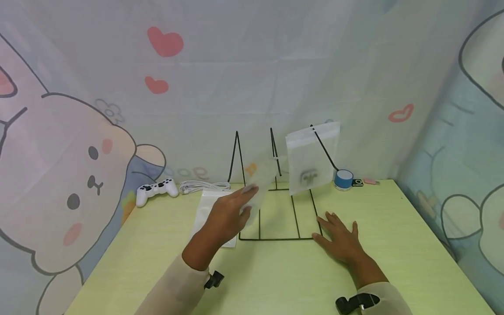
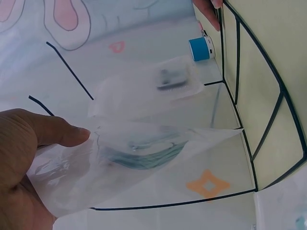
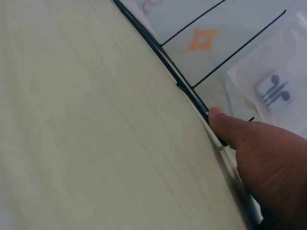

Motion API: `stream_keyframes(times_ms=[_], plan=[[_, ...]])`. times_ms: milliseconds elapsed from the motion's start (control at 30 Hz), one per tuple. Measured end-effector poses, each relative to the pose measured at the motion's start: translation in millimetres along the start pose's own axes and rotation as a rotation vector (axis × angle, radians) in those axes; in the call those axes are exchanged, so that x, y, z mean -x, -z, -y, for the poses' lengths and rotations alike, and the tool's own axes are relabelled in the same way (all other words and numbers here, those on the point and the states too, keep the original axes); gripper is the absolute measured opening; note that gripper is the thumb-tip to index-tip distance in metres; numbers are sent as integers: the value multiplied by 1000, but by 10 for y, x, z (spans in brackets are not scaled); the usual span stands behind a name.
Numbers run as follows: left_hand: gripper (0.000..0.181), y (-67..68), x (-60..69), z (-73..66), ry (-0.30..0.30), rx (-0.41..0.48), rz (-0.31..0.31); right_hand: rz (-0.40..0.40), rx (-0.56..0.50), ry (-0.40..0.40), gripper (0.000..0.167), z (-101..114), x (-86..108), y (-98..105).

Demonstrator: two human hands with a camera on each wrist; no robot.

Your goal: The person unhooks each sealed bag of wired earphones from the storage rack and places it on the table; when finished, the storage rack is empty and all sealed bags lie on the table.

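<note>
My left hand (image 1: 230, 214) pinches a frosted plastic bag (image 2: 139, 153) between thumb and fingers; something dark greenish and curved shows through it. The bag is beside the middle upright hook of a black wire stand (image 1: 275, 239). Whether it touches the hook I cannot tell. Spread fingers of my right hand (image 1: 340, 238) rest on the right side of the stand's base, and its thumb (image 3: 225, 125) lies against the wire in the right wrist view. A second frosted bag (image 1: 311, 153), with a picture of earphones showing through, hangs on the stand's right hook.
Left of the stand lies another white bag (image 1: 208, 205), partly hidden by my left arm. Along the back of the table are a white game controller (image 1: 156, 190), a coiled white cable (image 1: 204, 186), a blue-and-white cylinder (image 1: 343, 180) and small black (image 1: 357, 182) and pink items (image 1: 370, 181).
</note>
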State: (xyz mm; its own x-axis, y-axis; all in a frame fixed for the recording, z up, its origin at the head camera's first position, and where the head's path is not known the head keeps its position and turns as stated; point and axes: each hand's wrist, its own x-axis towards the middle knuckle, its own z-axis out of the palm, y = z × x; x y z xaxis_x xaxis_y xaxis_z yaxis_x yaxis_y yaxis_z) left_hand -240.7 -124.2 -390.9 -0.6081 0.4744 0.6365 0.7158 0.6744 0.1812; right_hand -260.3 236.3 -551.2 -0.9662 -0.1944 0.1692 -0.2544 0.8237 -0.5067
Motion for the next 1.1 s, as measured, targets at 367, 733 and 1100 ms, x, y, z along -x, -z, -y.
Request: stream_keyframes(times_ms=[367, 733, 1100], plan=[[54, 32, 106, -88, -10, 22, 4, 12, 3, -1, 72, -30, -18, -4], [54, 36, 197, -168, -83, -1, -66, 22, 2, -9, 73, -21, -16, -15], [54, 45, 271, -251, -94, 8, -63, 13, -4, -1, 73, -31, -10, -13]])
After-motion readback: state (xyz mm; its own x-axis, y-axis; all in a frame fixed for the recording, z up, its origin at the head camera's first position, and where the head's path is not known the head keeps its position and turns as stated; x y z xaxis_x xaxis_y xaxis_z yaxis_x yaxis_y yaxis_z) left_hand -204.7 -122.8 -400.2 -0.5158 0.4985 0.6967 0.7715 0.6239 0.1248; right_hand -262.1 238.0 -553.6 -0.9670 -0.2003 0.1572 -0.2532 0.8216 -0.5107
